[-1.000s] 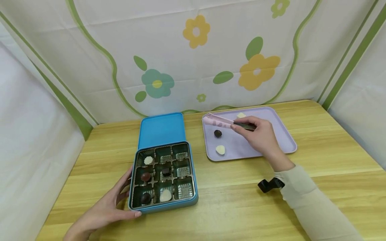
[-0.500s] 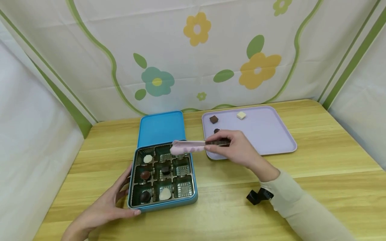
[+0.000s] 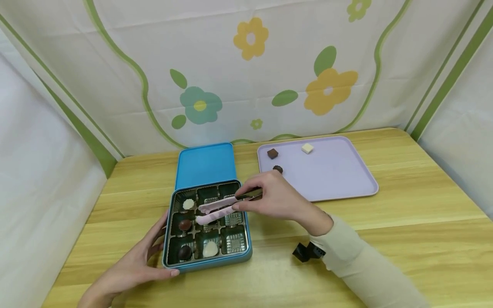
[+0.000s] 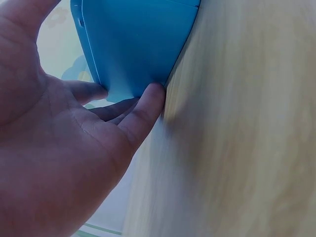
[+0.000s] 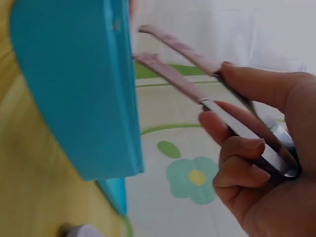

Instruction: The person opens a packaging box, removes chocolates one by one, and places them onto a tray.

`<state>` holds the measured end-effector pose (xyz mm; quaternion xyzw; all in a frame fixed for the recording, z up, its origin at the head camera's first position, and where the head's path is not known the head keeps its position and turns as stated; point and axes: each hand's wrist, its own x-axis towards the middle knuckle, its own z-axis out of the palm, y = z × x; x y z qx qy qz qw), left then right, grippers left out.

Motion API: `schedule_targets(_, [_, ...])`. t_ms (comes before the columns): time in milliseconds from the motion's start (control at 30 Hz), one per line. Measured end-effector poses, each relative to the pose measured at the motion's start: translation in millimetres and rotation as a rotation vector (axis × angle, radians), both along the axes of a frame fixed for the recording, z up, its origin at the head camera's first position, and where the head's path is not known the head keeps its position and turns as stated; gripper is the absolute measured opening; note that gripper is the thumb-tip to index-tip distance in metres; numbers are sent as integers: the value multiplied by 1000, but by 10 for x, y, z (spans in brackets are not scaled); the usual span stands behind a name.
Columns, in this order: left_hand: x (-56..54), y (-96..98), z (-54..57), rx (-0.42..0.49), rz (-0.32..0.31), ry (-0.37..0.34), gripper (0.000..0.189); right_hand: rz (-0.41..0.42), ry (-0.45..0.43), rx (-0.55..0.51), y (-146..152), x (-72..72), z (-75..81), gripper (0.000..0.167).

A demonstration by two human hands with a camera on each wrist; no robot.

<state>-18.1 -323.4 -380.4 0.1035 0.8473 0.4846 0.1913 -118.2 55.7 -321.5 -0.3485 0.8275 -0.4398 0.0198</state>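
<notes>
A blue tin (image 3: 215, 262) with a divided insert of square compartments stands on the table. My left hand (image 3: 132, 269) rests at its front-left corner, fingers along the left side and thumb by the front. My right hand (image 3: 279, 197) pinches a pair of tongs (image 3: 215, 215) with pink tips, over the tin's middle. In the right wrist view the tong arms (image 5: 180, 83) stand apart, with nothing seen between them. The tin holds a white scalloped chocolate (image 3: 188, 204), a reddish-brown one (image 3: 185, 225), a dark one (image 3: 185, 253) and a white one (image 3: 210, 249). The tongs mostly cover its central compartment.
Behind the tin lies a blue lid (image 3: 206, 164). A lilac tray (image 3: 335, 175) at the right bears a brown chocolate (image 3: 272, 153), a white square one (image 3: 307, 148) and a dark scalloped one (image 3: 277, 170). A patterned curtain (image 3: 154, 42) stands behind the table.
My right hand has carried the tongs leftward from the tray to above the tin, and their tips have spread apart. My left hand has stayed at the tin.
</notes>
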Motion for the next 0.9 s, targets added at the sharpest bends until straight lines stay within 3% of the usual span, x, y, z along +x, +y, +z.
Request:
schedule_targets(167, [1,-2,-7,6,-2,0,130,30,100,142,-179,18,144,18])
schedule_targets(333, [7,8,-9,13,-6,7,130,18,110,318,-383,64,234,18])
schedule_targets(467, [5,18,-7,12,-4,6,130,42,115,398,-483,74,243,13])
schedule_targets(600, [2,22,-2,9,0,-1,130,63,94,393,-482,38,208,11])
schedule_targets(900, [1,16,9,-5,13,-36,129,75,29,248,-340,-50,114,11])
